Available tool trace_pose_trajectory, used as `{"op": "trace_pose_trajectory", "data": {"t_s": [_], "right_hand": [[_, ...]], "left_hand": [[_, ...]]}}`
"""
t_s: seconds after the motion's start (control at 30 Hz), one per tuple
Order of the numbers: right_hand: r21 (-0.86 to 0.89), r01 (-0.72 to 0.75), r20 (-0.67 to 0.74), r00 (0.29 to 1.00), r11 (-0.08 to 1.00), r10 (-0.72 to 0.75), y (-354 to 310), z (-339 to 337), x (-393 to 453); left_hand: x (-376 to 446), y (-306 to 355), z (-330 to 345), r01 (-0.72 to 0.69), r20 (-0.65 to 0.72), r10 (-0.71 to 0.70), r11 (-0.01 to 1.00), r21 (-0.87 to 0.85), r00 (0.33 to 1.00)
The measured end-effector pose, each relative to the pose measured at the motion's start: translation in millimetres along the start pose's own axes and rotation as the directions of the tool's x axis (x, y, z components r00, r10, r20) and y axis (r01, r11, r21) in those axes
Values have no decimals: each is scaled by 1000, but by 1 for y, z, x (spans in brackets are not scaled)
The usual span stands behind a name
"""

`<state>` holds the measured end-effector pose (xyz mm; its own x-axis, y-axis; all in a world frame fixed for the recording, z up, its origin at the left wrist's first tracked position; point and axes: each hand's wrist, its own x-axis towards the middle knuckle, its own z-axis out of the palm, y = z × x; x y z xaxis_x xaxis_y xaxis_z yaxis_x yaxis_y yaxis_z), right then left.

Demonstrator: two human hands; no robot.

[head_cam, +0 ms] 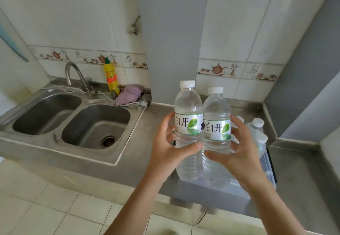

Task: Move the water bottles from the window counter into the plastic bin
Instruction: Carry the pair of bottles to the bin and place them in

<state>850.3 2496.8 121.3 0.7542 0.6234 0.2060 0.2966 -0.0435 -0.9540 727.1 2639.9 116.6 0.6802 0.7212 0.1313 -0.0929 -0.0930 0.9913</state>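
Observation:
I hold two clear water bottles upright side by side above the steel counter. My left hand (166,151) grips the left water bottle (188,106) around its green-leaf label. My right hand (238,154) grips the right water bottle (216,109) the same way. Both have white caps. Behind and below my right hand stands the clear plastic bin (269,168), with other bottles (257,124) standing in it, their white caps showing. Most of the bin is hidden by my hands and the held bottles.
A steel double sink (95,124) with a curved faucet (73,73) lies to the left. A yellow detergent bottle (111,77) and a purple cloth (129,93) sit behind it. A grey pillar (173,41) rises behind the counter. Tiled floor (46,212) lies below.

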Motion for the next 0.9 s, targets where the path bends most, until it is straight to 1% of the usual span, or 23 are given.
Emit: {"op": "trace_pose_trajectory", "data": {"t_s": [0.1, 0.23, 0.3, 0.37, 0.47, 0.53, 0.6, 0.7, 0.8, 0.9], "right_hand": [[-36, -4, -74, 997, 999, 1, 9, 13, 36], [-59, -80, -183, 981, 995, 68, 21, 24, 75], [-110, -121, -224, 970, 987, 94, 24, 25, 90], [-185, -153, -236, 966, 971, 107, 27, 23, 100], [-358, -190, -229, 967, 914, 112, 34, 21, 112], [-478, -217, -219, 968, 851, 124, 42, 20, 117], [-552, -250, -225, 963, 795, 147, 53, 19, 120], [-610, -309, -242, 949, 730, 200, 64, 20, 127], [-659, -315, -207, 949, 682, 239, 68, 21, 136], [-672, -310, -170, 948, 672, 268, 72, 20, 139]], "left_hand": [[52, -14, -2, 6, 69, -3, 999, -49, 998], [109, -35, -2, 43, 215, -32, 998, -49, 976], [130, -47, 2, 82, 273, -67, 996, -44, 960], [145, -59, 9, 127, 314, -103, 990, -59, 944], [162, -76, 22, 172, 331, -146, 984, -51, 932], [169, -87, 30, 151, 343, -140, 988, -6, 929], [174, -96, 36, 119, 358, -126, 992, 42, 925], [176, -106, 42, 86, 351, -110, 993, 83, 930], [175, -115, 46, 58, 323, -102, 988, 144, 941], [171, -127, 47, 49, 307, -111, 978, 203, 945]]}}
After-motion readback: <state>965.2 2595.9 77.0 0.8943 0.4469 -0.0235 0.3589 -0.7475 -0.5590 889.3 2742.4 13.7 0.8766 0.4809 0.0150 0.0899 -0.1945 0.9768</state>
